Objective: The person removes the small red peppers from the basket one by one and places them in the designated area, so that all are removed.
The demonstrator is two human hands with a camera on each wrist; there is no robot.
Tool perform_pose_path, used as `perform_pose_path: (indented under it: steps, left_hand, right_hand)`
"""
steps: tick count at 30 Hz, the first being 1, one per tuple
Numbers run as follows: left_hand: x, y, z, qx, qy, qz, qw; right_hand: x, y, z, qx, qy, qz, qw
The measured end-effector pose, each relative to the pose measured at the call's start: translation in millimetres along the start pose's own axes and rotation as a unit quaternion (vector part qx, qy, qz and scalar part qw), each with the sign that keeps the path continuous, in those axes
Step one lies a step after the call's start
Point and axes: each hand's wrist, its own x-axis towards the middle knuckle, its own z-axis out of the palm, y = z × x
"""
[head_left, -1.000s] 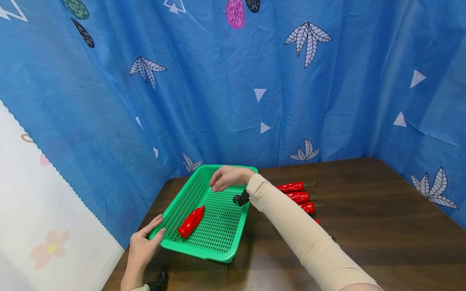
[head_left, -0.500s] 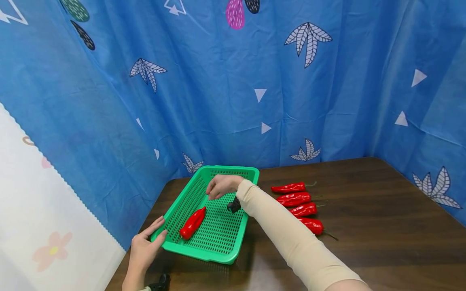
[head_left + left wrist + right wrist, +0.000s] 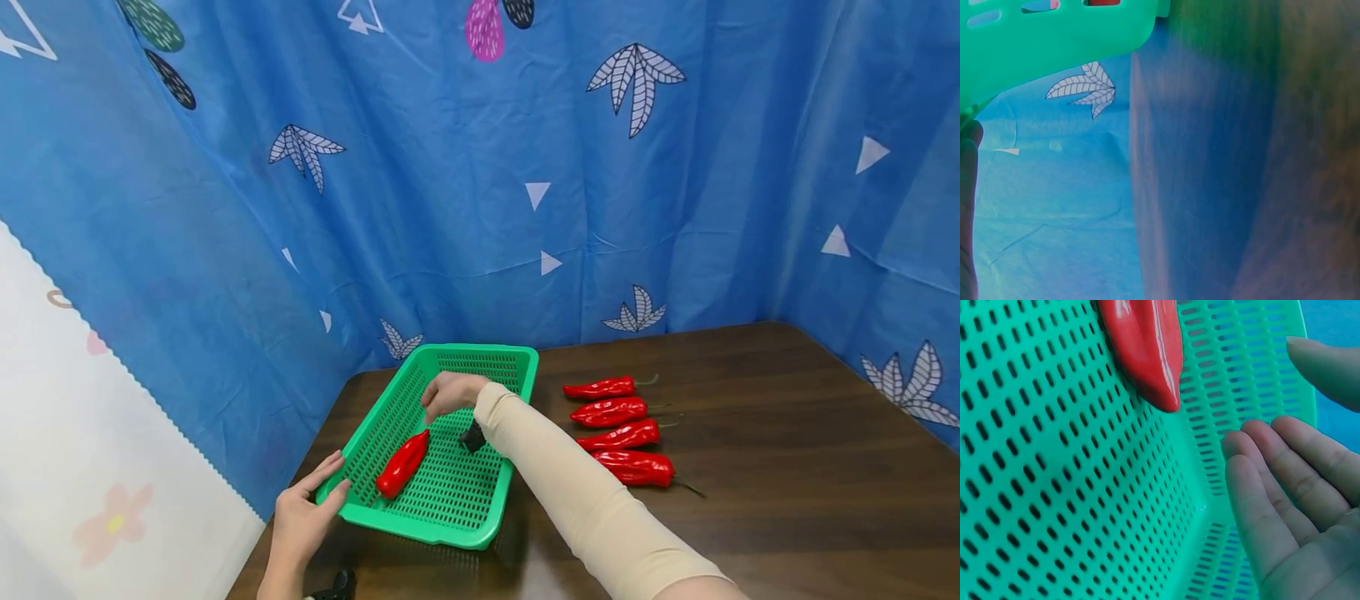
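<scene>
A green perforated plastic basket [image 3: 412, 527] stands at the table's left side. My left hand [image 3: 302, 510] grips its near-left corner, thumb on the near side and fingers along the outer wall; in the left wrist view only a finger [image 3: 967, 200] shows below the rim. One red pepper [image 3: 403, 465] lies inside the basket, its pointed tip toward my right hand [image 3: 452, 393]. That hand hovers inside the basket, fingers loosely extended and thumb apart. In the right wrist view, a gap separates the fingers [image 3: 1297, 475] from the pepper's tip, and the palm holds nothing.
Several red peppers [image 3: 633, 467] lie in a column on the dark wooden table [image 3: 780, 433], right of the basket, stems pointing right. A blue patterned curtain [image 3: 465, 208] hangs behind the table, and a white cloth [image 3: 90, 433] hangs at the left.
My right hand has shifted slightly down and left, nearer the pepper in the basket. The peppers on the table have come into fuller view. My left hand stays on the corner.
</scene>
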Motion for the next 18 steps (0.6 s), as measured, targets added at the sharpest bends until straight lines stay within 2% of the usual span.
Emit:
perform_pose_path:
  steps: [5,10,18]
  left_hand:
    - [-1.5,-0.8,0.2,0.008,0.009,-0.001,0.9999]
    - [-0.7,-0.9,2.3,0.010,0.009,-0.001,0.9999]
    - [0.3,-3.8,4.6,0.013,0.017,0.008,0.9997]
  right_hand:
    - [5.8,2.2,6.1,0.007,0.001,0.003,1.0000]
    - [9.3,4.3,10.2,-0.010,0.035,0.015,0.9992]
    - [9.1,5.7,21.7,-0.089,0.074,0.045,0.9923]
